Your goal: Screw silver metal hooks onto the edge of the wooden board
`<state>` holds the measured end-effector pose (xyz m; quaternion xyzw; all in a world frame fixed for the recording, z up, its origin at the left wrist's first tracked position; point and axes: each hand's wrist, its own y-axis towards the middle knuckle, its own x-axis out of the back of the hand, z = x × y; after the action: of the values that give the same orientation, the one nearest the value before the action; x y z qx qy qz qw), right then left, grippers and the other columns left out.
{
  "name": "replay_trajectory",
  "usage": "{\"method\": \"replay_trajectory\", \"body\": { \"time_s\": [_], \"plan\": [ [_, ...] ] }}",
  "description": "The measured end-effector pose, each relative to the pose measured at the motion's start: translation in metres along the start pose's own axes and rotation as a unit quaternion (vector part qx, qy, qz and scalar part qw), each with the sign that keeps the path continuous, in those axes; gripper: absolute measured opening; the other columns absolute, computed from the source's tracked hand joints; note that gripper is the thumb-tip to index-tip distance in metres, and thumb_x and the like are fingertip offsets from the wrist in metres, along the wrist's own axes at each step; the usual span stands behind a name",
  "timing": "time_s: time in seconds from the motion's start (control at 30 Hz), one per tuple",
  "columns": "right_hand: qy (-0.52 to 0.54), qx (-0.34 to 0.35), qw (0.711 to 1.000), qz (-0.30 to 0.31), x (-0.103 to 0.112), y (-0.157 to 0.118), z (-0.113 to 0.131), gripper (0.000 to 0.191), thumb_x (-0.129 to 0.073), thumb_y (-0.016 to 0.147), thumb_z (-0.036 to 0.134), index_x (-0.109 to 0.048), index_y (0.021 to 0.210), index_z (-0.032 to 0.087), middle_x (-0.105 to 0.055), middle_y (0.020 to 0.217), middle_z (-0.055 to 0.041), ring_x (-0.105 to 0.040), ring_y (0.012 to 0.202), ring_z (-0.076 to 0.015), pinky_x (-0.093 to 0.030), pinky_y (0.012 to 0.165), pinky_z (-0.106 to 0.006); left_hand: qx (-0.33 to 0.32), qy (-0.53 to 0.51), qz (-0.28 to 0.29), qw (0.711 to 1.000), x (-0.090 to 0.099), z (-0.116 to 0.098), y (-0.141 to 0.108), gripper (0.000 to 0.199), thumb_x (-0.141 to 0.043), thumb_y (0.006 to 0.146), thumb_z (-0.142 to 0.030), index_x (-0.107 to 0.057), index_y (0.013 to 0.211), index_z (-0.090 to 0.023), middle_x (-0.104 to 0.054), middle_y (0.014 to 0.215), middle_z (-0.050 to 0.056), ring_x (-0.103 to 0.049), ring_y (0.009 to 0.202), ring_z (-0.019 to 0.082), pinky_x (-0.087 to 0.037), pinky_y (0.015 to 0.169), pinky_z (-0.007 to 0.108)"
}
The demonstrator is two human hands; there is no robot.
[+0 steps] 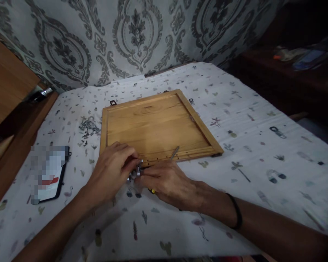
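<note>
My left hand [117, 160] is closed, its thumb and fingers pinching a small shiny metal fitting [138, 169] at the near edge of a framed wooden panel [147, 123]. My right hand [166, 183] is closed too, and its fingertips meet the fitting from the right. Held in that hand is what looks like a screwdriver [175, 152]: a thin metal shaft sticks out above the knuckles, and a bit of yellow-and-black handle shows beneath the fingers. Small dark holes run along the panel's near edge. The fitting's exact kind is partly hidden by fingers.
Left of the panel lies a heap of small metal hardware [89, 125]. A phone [60, 185] rests further left on the patterned cloth [262, 153]. Dark metal loops [113, 103] stick out from the panel's far edge. Wooden furniture [13, 80] borders the left side.
</note>
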<state>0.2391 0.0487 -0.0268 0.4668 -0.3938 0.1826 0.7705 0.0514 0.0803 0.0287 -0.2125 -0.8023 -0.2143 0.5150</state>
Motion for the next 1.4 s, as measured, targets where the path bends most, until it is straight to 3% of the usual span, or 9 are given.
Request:
{"method": "replay_trajectory", "body": {
  "time_s": [0.27, 0.5, 0.8, 0.9, 1.03, 1.13, 1.27, 1.4],
  "plan": [
    [0.002, 0.008, 1.0, 0.02, -0.001, -0.001, -0.001, 0.028, -0.042, 0.091, 0.002, -0.061, 0.076, 0.016, -0.064, 0.067, 0.0004, -0.054, 0.059, -0.0126, -0.031, 0.054, -0.028, 0.029, -0.019, 0.049, 0.998, -0.005, 0.005, 0.012, 0.018, -0.067, 0.085, -0.016, -0.06, 0.069, -0.02, -0.064, 0.071, -0.001, -0.061, 0.072, 0.017, -0.04, 0.061, 0.027],
    [0.017, 0.005, 1.0, 0.024, -0.003, -0.002, -0.003, 0.026, -0.043, 0.091, 0.004, -0.062, 0.08, 0.017, -0.066, 0.068, 0.0004, -0.055, 0.061, -0.0127, -0.032, 0.054, -0.028, 0.007, -0.031, 0.096, 0.995, 0.003, 0.001, 0.014, 0.016, -0.059, 0.088, -0.013, -0.066, 0.075, -0.019, -0.068, 0.076, 0.001, -0.063, 0.078, 0.018, -0.046, 0.066, 0.028],
    [0.012, 0.002, 1.0, 0.018, -0.004, -0.003, -0.002, 0.026, -0.044, 0.093, 0.004, -0.064, 0.081, 0.016, -0.067, 0.069, 0.0004, -0.058, 0.061, -0.0138, -0.034, 0.053, -0.028, -0.026, -0.043, 0.11, 0.993, 0.007, 0.004, 0.013, 0.02, -0.053, 0.091, -0.014, -0.069, 0.082, -0.021, -0.07, 0.083, 0.001, -0.065, 0.084, 0.019, -0.049, 0.071, 0.03],
    [0.011, -0.002, 0.999, 0.04, -0.002, -0.002, -0.001, 0.025, -0.045, 0.092, 0.004, -0.066, 0.084, 0.016, -0.068, 0.071, 0.0001, -0.059, 0.062, -0.0146, -0.036, 0.053, -0.029, -0.026, -0.04, 0.055, 0.997, 0.013, 0.005, 0.006, 0.02, -0.051, 0.095, -0.02, -0.07, 0.097, -0.023, -0.072, 0.089, 0.002, -0.066, 0.083, 0.019, -0.05, 0.071, 0.031],
    [0.017, 0.003, 1.0, 0.001, -0.001, -0.001, -0.001, 0.03, -0.042, 0.093, 0.003, -0.067, 0.082, 0.015, -0.069, 0.069, -0.0003, -0.06, 0.061, -0.0141, -0.038, 0.054, -0.029, -0.024, -0.016, -0.042, 0.999, 0.016, 0.001, -0.018, 0.02, -0.049, 0.099, -0.028, -0.067, 0.103, -0.024, -0.071, 0.091, 0.002, -0.063, 0.087, 0.021, -0.049, 0.075, 0.034],
    [0.046, 0.009, 0.999, -0.018, -0.002, -0.001, -0.001, 0.031, -0.038, 0.097, 0.006, -0.067, 0.088, 0.014, -0.071, 0.077, -0.0029, -0.064, 0.067, -0.0146, -0.041, 0.056, -0.028, -0.065, -0.003, -0.048, 0.997, 0.005, -0.006, -0.038, 0.018, -0.051, 0.098, -0.023, -0.066, 0.108, -0.024, -0.07, 0.098, 0.004, -0.06, 0.093, 0.021, -0.049, 0.08, 0.036],
    [0.057, 0.0, 0.998, 0.007, -0.001, -0.001, -0.001, 0.03, -0.037, 0.099, 0.01, -0.066, 0.091, 0.015, -0.072, 0.081, -0.0035, -0.063, 0.07, -0.0137, -0.043, 0.058, -0.026, -0.086, 0.015, -0.086, 0.992, -0.01, -0.008, -0.052, 0.026, -0.052, 0.096, -0.014, -0.063, 0.119, -0.022, -0.069, 0.109, 0.007, -0.059, 0.1, 0.023, -0.048, 0.087, 0.038],
    [0.048, -0.012, 0.999, -0.011, 0.0, 0.0, 0.001, 0.033, -0.038, 0.098, 0.008, -0.067, 0.083, 0.017, -0.068, 0.069, -0.0018, -0.058, 0.06, -0.0145, -0.038, 0.053, -0.029, -0.03, 0.05, -0.104, 0.993, 0.001, 0.019, -0.046, 0.021, -0.047, 0.098, -0.018, -0.064, 0.11, -0.021, -0.07, 0.099, 0.006, -0.06, 0.095, 0.022, -0.048, 0.085, 0.038]
  ]
}}
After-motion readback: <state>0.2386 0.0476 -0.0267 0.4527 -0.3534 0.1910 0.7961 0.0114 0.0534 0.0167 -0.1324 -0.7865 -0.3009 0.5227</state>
